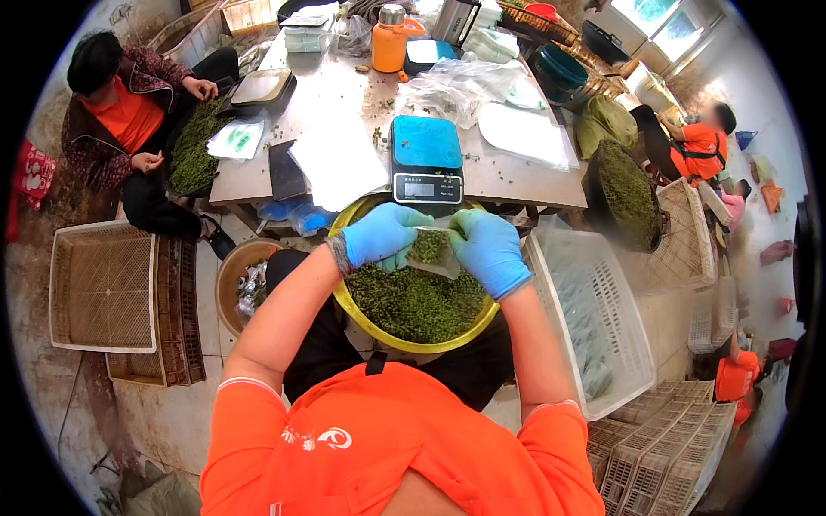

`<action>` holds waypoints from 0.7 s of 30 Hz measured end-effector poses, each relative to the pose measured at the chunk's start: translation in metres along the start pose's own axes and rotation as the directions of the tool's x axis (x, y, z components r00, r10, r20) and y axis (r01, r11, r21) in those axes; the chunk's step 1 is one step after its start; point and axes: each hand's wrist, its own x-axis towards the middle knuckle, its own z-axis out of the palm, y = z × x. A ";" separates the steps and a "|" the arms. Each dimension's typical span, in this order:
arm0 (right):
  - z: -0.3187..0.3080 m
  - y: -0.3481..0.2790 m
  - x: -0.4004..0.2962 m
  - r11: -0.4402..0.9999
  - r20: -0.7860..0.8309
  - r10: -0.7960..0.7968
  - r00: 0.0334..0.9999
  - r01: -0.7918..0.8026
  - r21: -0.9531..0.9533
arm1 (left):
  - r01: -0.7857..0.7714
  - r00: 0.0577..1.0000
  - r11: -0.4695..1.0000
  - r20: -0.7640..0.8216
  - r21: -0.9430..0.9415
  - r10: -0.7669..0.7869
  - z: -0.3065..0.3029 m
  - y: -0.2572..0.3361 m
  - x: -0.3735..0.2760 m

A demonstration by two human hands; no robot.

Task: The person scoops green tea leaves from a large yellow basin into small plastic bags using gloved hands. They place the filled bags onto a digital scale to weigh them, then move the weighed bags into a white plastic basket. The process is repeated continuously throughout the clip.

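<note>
Both my hands wear blue gloves and hold a small clear plastic bag (pixel 433 255) by its upper edge. Green plant pieces show in the bag. My left hand (pixel 382 235) grips its left side and my right hand (pixel 492 248) its right side. Just below hangs a yellow-rimmed tub (pixel 413 346) between my knees, filled with small loose green sprigs (pixel 419 306). Beyond my hands, at the table's front edge, stands a digital scale (pixel 426 155) with a blue plate and nothing on it.
The table (pixel 361 97) bears white sheets (pixel 339 164), plastic bags (pixel 461 87) and an orange flask (pixel 388 40). At my right stands a white crate (pixel 616 322) of filled bags; at my left, a brown bowl (pixel 226 284) and stacked crates (pixel 103 290). Co-workers sit left and right.
</note>
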 end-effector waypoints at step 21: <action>0.124 0.116 -0.036 0.916 0.027 0.147 0.989 -0.146 0.375 | -0.155 0.956 0.334 0.055 0.930 0.290 0.012 -0.060 0.056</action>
